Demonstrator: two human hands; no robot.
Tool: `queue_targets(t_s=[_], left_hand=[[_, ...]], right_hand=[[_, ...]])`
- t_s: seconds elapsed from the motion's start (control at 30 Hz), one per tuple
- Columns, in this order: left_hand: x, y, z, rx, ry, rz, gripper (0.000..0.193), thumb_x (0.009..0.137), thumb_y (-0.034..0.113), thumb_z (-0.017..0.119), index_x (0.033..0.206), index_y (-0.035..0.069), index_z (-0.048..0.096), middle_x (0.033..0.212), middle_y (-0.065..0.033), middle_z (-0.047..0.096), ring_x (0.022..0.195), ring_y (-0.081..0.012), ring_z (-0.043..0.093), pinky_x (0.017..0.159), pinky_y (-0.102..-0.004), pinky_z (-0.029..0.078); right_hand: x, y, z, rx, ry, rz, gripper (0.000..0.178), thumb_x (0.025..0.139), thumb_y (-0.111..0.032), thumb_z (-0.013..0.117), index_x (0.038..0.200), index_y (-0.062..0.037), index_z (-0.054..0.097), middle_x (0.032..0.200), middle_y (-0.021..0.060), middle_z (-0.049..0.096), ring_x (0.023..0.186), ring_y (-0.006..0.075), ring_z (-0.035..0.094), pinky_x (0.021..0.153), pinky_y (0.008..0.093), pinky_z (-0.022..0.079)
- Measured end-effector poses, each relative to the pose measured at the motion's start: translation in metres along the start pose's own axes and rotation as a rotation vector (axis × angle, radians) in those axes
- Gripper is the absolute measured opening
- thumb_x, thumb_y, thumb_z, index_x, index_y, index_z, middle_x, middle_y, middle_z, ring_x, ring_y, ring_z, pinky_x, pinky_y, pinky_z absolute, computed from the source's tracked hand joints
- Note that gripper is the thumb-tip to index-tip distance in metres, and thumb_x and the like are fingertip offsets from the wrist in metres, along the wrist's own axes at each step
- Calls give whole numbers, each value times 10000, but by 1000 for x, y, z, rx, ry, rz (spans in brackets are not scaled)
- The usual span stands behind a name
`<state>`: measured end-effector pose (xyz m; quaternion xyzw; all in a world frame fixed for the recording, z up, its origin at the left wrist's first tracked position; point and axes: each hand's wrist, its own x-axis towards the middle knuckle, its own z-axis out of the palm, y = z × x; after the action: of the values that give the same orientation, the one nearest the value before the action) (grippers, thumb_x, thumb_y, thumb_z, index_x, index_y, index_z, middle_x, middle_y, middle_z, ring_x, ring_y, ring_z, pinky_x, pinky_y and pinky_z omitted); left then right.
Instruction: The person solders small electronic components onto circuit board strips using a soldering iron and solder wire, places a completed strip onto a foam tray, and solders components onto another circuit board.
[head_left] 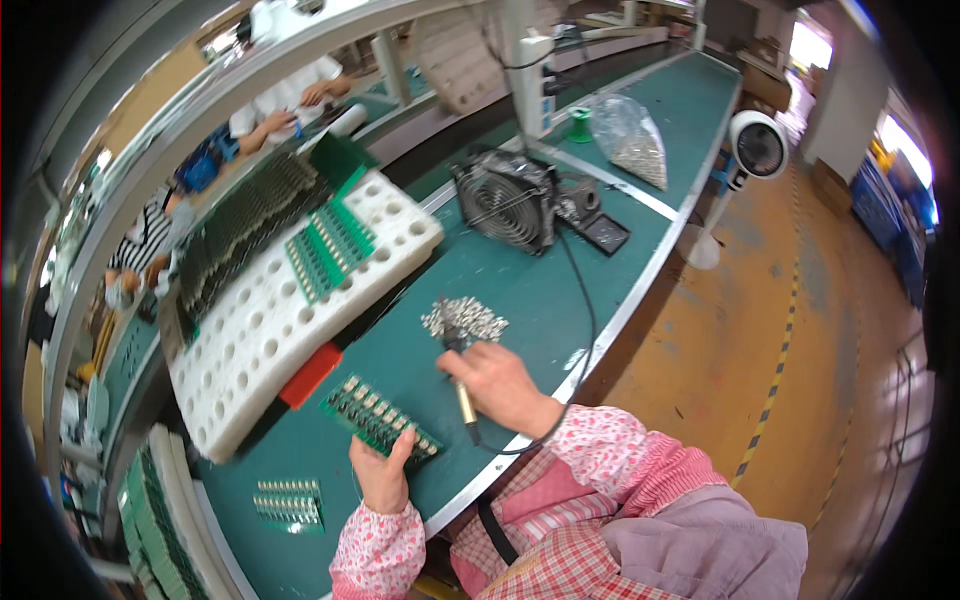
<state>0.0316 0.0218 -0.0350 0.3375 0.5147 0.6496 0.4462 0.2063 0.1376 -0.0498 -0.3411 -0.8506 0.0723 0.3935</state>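
My left hand (382, 478) grips the lower edge of a green circuit board (378, 412), with the thumb on its face. Rows of small pale parts run along this board, which is tilted over the bench. My right hand (500, 385) is closed around a corded tool, likely a soldering iron (466, 402), with a brass-coloured part below the fingers. A dark pointed end sticks out above the fingers, at a pile of small silvery parts (470, 318). Whether it touches them I cannot tell. Another green board (288, 505) lies on the bench at the left.
A white foam block with holes (245, 350) carries green boards (330, 248). Beside it is a red piece (311, 375). A black fan (508, 200) stands farther back, near a clear bag of parts (630, 140) and a green spool (580, 125). The black cord (592, 320) crosses the bench.
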Motion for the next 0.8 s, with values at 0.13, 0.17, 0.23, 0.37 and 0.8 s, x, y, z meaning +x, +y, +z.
queue_targets(t_s=[0.13, 0.17, 0.23, 0.37, 0.8], left_hand=[[1, -5, 0, 28, -1, 35, 395, 827, -37, 676, 1178, 25, 504, 1011, -27, 596, 872, -121, 598, 784, -271, 495], [2, -5, 1, 31, -22, 44, 395, 827, -37, 676, 1178, 25, 504, 1011, -27, 596, 872, -121, 598, 784, -271, 495], [4, -4, 0, 4, 2, 23, 428, 816, -72, 681, 1192, 15, 498, 1036, -34, 583, 901, -126, 597, 808, -269, 498], [7, -9, -7, 20, 41, 77, 400, 822, -60, 678, 1176, 18, 509, 1024, -38, 595, 884, -124, 602, 800, -271, 498], [8, -9, -6, 10, 52, 116, 416, 827, -14, 687, 1201, 32, 510, 1055, -23, 600, 953, -128, 591, 864, -287, 479]], right_hand=[[4, 3, 9, -50, 35, -68, 315, 703, -45, 671, 989, -113, 559, 707, 55, 523, 743, 253, 574, 664, 386, 468], [3, 3, 9, -62, 54, -61, 315, 703, -45, 671, 989, -113, 559, 707, 55, 523, 743, 253, 574, 664, 386, 468], [6, -2, 4, 11, 48, -23, 295, 729, -50, 655, 998, -112, 551, 730, 63, 537, 729, 259, 582, 654, 386, 474], [-5, -23, -4, 131, 4, 9, 267, 742, -40, 623, 988, -81, 528, 737, 90, 549, 731, 267, 611, 640, 379, 497], [-19, -13, -2, 205, 2, 59, 264, 761, -101, 720, 965, -128, 554, 807, 84, 595, 761, 282, 617, 642, 386, 501]])
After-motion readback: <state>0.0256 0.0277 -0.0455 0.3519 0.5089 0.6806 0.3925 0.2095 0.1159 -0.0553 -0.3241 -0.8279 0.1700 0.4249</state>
